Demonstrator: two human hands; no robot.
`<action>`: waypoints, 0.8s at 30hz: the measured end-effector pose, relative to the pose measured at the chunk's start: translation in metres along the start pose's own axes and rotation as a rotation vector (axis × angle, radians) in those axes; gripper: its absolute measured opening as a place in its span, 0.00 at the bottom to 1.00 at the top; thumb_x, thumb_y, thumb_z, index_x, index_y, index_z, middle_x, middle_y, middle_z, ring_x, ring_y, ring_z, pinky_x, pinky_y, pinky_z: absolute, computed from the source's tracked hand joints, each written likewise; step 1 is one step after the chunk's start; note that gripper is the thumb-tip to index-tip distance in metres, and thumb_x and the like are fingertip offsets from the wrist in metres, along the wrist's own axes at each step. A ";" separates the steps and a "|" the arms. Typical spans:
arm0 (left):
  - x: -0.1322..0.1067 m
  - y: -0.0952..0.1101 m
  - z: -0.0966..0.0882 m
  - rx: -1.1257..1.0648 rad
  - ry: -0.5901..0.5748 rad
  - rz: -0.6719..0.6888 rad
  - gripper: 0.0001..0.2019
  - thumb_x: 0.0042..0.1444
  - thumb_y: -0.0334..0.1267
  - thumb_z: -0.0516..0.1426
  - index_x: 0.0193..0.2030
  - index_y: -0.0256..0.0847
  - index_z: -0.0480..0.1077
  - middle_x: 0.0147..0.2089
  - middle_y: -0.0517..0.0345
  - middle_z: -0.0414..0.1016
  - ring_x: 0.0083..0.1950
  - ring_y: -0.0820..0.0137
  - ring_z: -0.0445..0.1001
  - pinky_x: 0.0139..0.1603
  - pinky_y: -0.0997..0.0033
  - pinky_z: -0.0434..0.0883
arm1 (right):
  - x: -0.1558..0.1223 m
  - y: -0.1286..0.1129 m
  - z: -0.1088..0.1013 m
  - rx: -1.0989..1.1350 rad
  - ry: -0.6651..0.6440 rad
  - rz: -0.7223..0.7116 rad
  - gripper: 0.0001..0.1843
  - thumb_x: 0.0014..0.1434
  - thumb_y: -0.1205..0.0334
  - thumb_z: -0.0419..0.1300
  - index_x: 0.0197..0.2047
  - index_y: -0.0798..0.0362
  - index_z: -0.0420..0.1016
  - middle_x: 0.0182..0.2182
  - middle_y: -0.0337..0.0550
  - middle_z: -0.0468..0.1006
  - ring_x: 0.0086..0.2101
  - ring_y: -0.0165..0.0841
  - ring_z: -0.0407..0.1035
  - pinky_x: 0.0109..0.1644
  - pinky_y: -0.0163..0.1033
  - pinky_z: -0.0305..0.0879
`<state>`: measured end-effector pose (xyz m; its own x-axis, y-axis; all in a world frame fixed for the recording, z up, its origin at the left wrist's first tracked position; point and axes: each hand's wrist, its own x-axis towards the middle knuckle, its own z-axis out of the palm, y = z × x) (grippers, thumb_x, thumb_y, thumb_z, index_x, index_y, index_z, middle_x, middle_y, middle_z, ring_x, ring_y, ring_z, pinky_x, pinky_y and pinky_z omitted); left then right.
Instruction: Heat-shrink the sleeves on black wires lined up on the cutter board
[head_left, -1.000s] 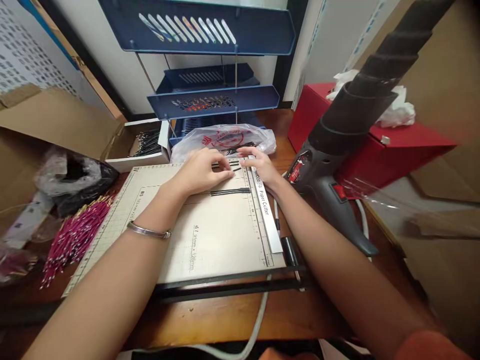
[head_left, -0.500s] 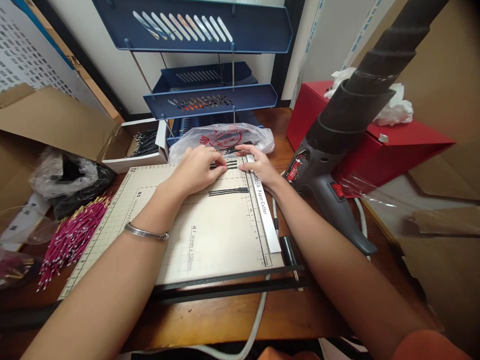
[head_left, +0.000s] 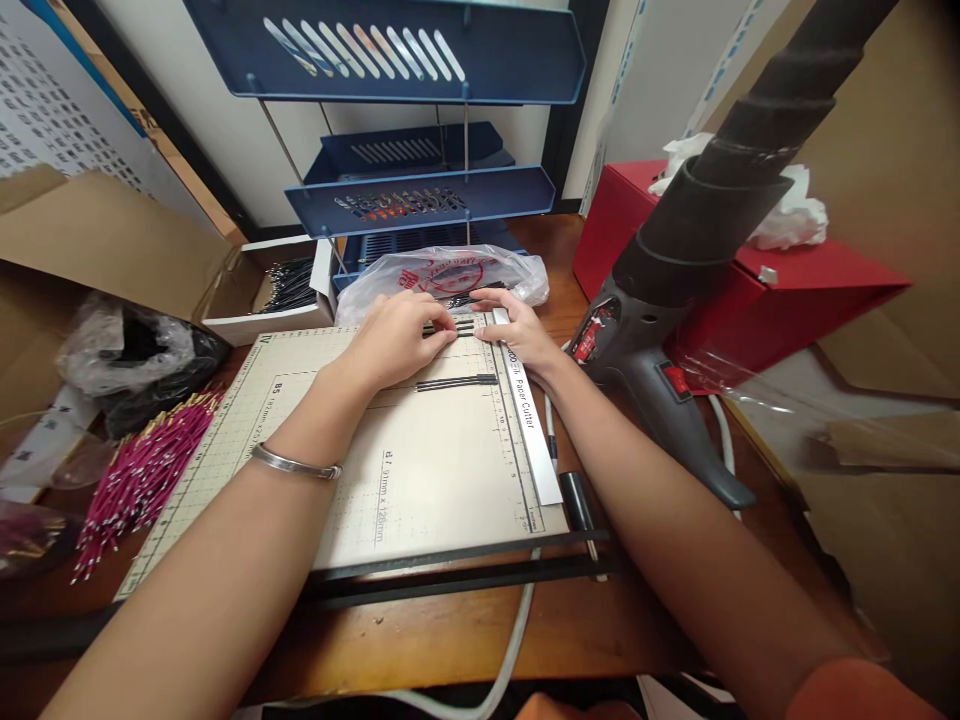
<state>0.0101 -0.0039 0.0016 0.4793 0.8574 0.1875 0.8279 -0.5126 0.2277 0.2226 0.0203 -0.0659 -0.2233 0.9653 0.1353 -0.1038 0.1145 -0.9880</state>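
A cream-coloured paper cutter board (head_left: 442,450) printed with grid lines lies on the table. At its far edge my left hand (head_left: 401,335) has thumb and index finger closed around one end of thin black wires (head_left: 465,333). Opposite it is my right hand (head_left: 517,330), resting by the white ruler strip (head_left: 534,430). Its thumb tip meets the wires' other end, while the fingers stay stretched apart from the thumb. Nearer to me, a small row of black wires (head_left: 456,382) lies side by side on the board. My left fingers partly cover the far wires.
Behind the board are a clear plastic bag (head_left: 442,272), a blue rack (head_left: 420,195) and a white box (head_left: 262,320) of black wires. Magenta wires (head_left: 154,470) lie at left. A dark heat gun (head_left: 660,290) stands at right before a red box (head_left: 795,300).
My left fingertips have shifted very slightly to the right along the far wires. My right hand and the nearer row of wires stay in place.
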 end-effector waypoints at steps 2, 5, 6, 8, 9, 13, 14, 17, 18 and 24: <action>0.000 0.000 0.001 -0.005 0.003 0.004 0.10 0.69 0.42 0.60 0.43 0.43 0.84 0.46 0.49 0.83 0.52 0.54 0.77 0.54 0.53 0.66 | 0.000 -0.001 0.000 0.000 0.000 -0.001 0.37 0.36 0.59 0.72 0.53 0.47 0.75 0.52 0.47 0.79 0.60 0.51 0.71 0.72 0.62 0.65; 0.001 0.000 0.001 -0.012 0.003 0.005 0.10 0.69 0.42 0.60 0.43 0.43 0.84 0.46 0.50 0.83 0.51 0.55 0.76 0.54 0.54 0.66 | -0.001 -0.002 0.000 0.000 0.004 0.011 0.38 0.36 0.59 0.72 0.54 0.48 0.74 0.52 0.48 0.78 0.60 0.51 0.71 0.72 0.62 0.65; 0.001 0.000 0.001 -0.015 0.003 0.005 0.10 0.69 0.42 0.60 0.43 0.43 0.84 0.46 0.50 0.83 0.51 0.55 0.76 0.54 0.54 0.66 | -0.001 -0.002 0.001 0.001 0.005 0.013 0.38 0.35 0.59 0.72 0.54 0.48 0.74 0.53 0.48 0.78 0.60 0.51 0.71 0.72 0.62 0.65; 0.001 0.000 0.001 -0.020 0.002 0.007 0.10 0.69 0.42 0.60 0.43 0.43 0.84 0.46 0.50 0.83 0.51 0.55 0.77 0.55 0.54 0.67 | -0.001 -0.003 0.001 0.001 0.006 0.012 0.38 0.35 0.59 0.72 0.53 0.48 0.74 0.53 0.48 0.78 0.62 0.52 0.71 0.72 0.62 0.64; 0.001 0.000 0.001 -0.022 0.002 0.010 0.11 0.69 0.42 0.60 0.43 0.43 0.84 0.46 0.50 0.83 0.51 0.55 0.77 0.55 0.54 0.67 | -0.001 -0.003 0.001 0.000 0.007 0.011 0.37 0.35 0.59 0.72 0.53 0.48 0.74 0.53 0.48 0.78 0.62 0.52 0.71 0.73 0.62 0.64; 0.001 -0.001 0.001 -0.026 0.006 0.022 0.11 0.69 0.42 0.59 0.43 0.43 0.84 0.45 0.49 0.83 0.51 0.55 0.77 0.54 0.54 0.68 | -0.001 -0.003 0.001 -0.008 0.004 0.001 0.36 0.36 0.59 0.72 0.53 0.48 0.75 0.53 0.49 0.79 0.63 0.52 0.71 0.73 0.61 0.65; 0.001 -0.002 0.001 -0.026 0.009 0.025 0.11 0.69 0.42 0.59 0.43 0.43 0.84 0.45 0.49 0.83 0.51 0.55 0.77 0.54 0.54 0.68 | -0.001 -0.003 0.000 -0.010 0.003 -0.004 0.36 0.37 0.59 0.72 0.53 0.48 0.75 0.53 0.49 0.79 0.64 0.52 0.71 0.73 0.61 0.65; 0.001 -0.003 0.002 -0.024 0.017 0.033 0.11 0.69 0.42 0.60 0.43 0.44 0.84 0.45 0.50 0.84 0.50 0.56 0.77 0.54 0.54 0.68 | 0.000 -0.001 -0.001 -0.015 -0.001 -0.012 0.35 0.38 0.59 0.72 0.53 0.47 0.75 0.53 0.49 0.80 0.64 0.52 0.70 0.72 0.61 0.66; 0.001 -0.003 0.002 -0.023 0.018 0.033 0.11 0.69 0.42 0.60 0.43 0.44 0.84 0.45 0.50 0.84 0.50 0.56 0.76 0.54 0.54 0.68 | 0.000 0.000 -0.001 -0.014 -0.001 -0.013 0.35 0.38 0.59 0.72 0.53 0.47 0.75 0.53 0.49 0.80 0.65 0.52 0.70 0.72 0.61 0.66; 0.001 -0.001 0.000 -0.005 0.012 0.009 0.11 0.69 0.43 0.59 0.43 0.44 0.84 0.46 0.49 0.84 0.52 0.54 0.77 0.56 0.52 0.67 | 0.002 0.001 -0.001 -0.026 0.000 -0.030 0.34 0.38 0.59 0.71 0.52 0.48 0.75 0.52 0.49 0.81 0.64 0.52 0.70 0.71 0.59 0.67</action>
<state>0.0100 -0.0024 0.0012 0.4835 0.8520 0.2009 0.8220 -0.5208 0.2304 0.2228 0.0227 -0.0668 -0.2207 0.9614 0.1644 -0.0855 0.1489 -0.9851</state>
